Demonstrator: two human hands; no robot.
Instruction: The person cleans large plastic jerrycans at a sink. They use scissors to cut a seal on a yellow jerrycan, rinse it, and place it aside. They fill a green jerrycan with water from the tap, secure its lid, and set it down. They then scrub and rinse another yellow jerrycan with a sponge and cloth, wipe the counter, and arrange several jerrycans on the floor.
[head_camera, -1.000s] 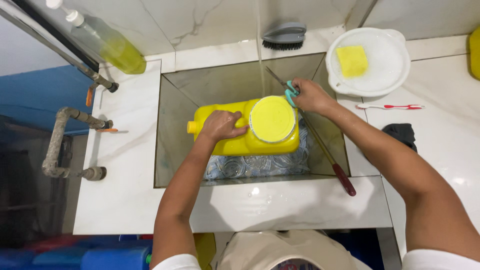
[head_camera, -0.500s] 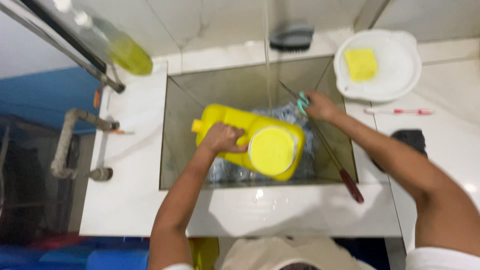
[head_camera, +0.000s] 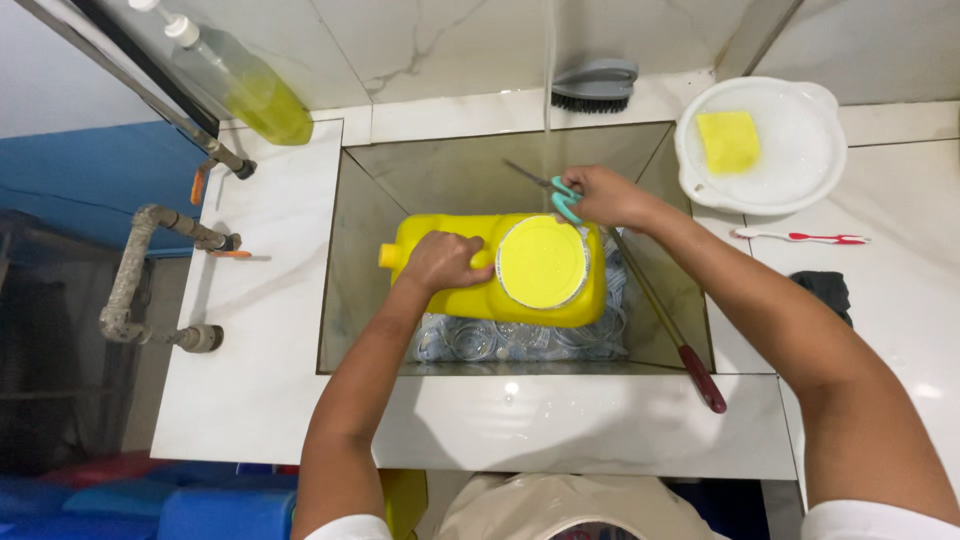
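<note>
A yellow jug (head_camera: 500, 270) lies on its side in the sink (head_camera: 360, 250), over clear plastic cups (head_camera: 480, 340). The left hand (head_camera: 445, 260) clenches the jug's handle; the right hand (head_camera: 605, 197) grips teal-handled scissors (head_camera: 560, 195) at the jug's far edge. A white basin (head_camera: 790, 150) at the table's far right corner holds a yellow sponge (head_camera: 728, 140).

Round pale label (head_camera: 542, 262) on yellow jug (head_camera: 470, 300)

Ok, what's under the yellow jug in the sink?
Clear glass jars lie under the yellow jug, showing along its near edge in the sink. How many sit beneath it is hidden.
</note>
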